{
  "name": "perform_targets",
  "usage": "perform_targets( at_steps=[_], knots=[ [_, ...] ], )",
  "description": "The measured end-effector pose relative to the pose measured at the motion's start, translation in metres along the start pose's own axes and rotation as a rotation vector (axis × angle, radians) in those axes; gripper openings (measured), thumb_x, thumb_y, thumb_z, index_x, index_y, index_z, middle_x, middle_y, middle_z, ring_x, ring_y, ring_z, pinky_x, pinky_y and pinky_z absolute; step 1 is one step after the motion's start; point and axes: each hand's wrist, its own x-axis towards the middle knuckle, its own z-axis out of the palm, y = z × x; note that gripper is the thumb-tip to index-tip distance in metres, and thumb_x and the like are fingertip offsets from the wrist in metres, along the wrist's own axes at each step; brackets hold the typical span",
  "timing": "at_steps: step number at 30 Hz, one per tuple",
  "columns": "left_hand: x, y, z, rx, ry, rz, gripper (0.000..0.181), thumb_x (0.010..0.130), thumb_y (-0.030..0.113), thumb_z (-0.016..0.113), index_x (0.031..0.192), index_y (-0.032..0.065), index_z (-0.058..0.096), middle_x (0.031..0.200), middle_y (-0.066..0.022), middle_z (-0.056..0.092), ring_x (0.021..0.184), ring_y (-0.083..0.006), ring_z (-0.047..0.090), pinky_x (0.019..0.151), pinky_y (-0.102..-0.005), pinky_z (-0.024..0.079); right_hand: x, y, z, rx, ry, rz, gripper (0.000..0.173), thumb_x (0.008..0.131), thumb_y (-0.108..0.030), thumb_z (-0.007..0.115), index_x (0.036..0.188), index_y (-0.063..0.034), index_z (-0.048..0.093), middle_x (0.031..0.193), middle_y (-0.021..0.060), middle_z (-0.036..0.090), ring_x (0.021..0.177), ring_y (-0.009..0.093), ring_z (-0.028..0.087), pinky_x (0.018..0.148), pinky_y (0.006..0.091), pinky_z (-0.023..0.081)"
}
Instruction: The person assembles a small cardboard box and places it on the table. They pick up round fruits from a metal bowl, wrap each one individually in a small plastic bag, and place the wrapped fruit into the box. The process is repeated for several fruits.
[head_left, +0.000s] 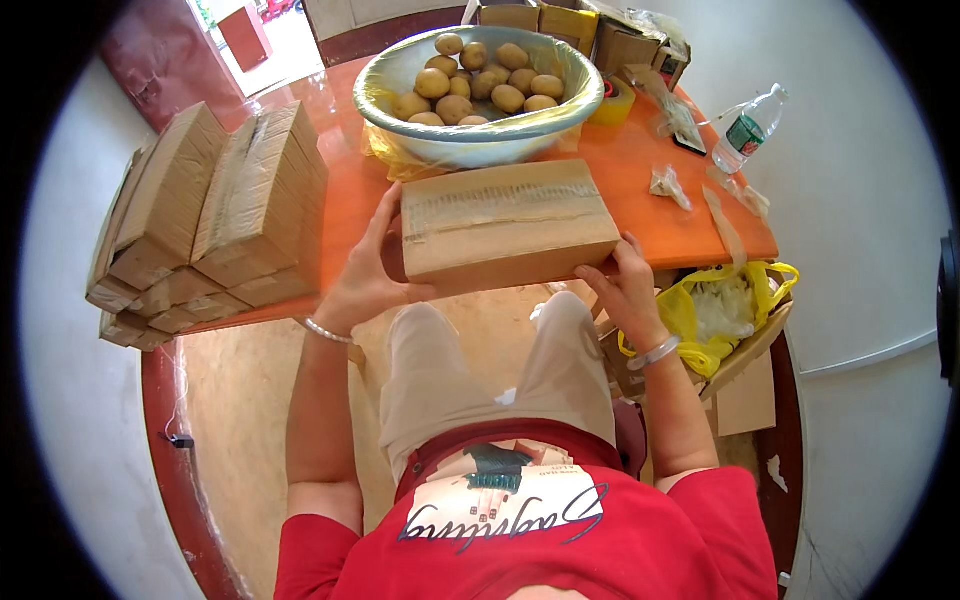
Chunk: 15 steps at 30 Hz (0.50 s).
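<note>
A closed cardboard box (510, 217), with clear tape along its top, is at the table's near edge in front of me. My left hand (375, 274) grips its left end, thumb low on the near side and fingers up the far corner. At the right near corner, my right hand (622, 281) holds the box with thumb and fingers. Just behind the box stands a large basin (480, 154) lined with yellowish plastic. Several potatoes (454, 109) are heaped inside it.
Several cardboard boxes (259, 195) are stacked at the table's left. On the orange table's (637, 232) right side are a roll of tape (616, 105), a plastic bottle (746, 135), a phone (690, 142) and crumpled tape (670, 187). A yellow bag (679, 315) sits in an open carton below the right edge.
</note>
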Motion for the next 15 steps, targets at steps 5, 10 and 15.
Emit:
perform_targets(
  at_steps=[5, 10, 15],
  knots=[
    [-0.031, 0.023, 0.013, 0.228, 0.157, 0.206, 0.115, 0.056, 0.016, 0.087, 0.147, 0.0002, 0.018, 0.142, -0.0133, 0.040, 0.130, -0.0235, 0.040, 0.107, -0.0373, 0.033, -0.019, -0.004, -0.009, 0.007, 0.008, 0.069, 0.033, 0.076, -0.005, 0.071, 0.105, 0.0031, 0.058, 0.089, 0.0118, 0.064, 0.078, 0.023, 0.063, 0.086, 0.0353, 0.048],
    [-0.063, 0.082, 0.002, 0.360, 0.414, 0.505, 0.115, 0.055, 0.026, 0.087, 0.145, -0.0011, 0.021, 0.140, -0.0156, 0.038, 0.129, -0.0275, 0.040, 0.106, -0.0389, 0.034, 0.021, -0.069, -0.005, 0.718, 0.049, -0.109, 0.050, 0.084, 0.002, 0.065, 0.130, 0.0049, 0.046, 0.114, 0.0086, 0.060, 0.093, 0.016, 0.062, 0.075, 0.0284, 0.053],
    [-0.058, 0.113, -0.013, 0.471, 0.840, 0.561, 0.109, 0.059, 0.027, 0.085, 0.144, 0.0003, 0.023, 0.135, -0.0158, 0.041, 0.126, -0.0276, 0.042, 0.104, -0.0392, 0.035, 0.106, -0.128, 0.025, 0.929, -0.045, -0.152, 0.056, 0.083, 0.002, 0.062, 0.135, 0.0058, 0.040, 0.121, 0.0108, 0.055, 0.098, 0.021, 0.062, 0.078, 0.0296, 0.054]
  ],
)
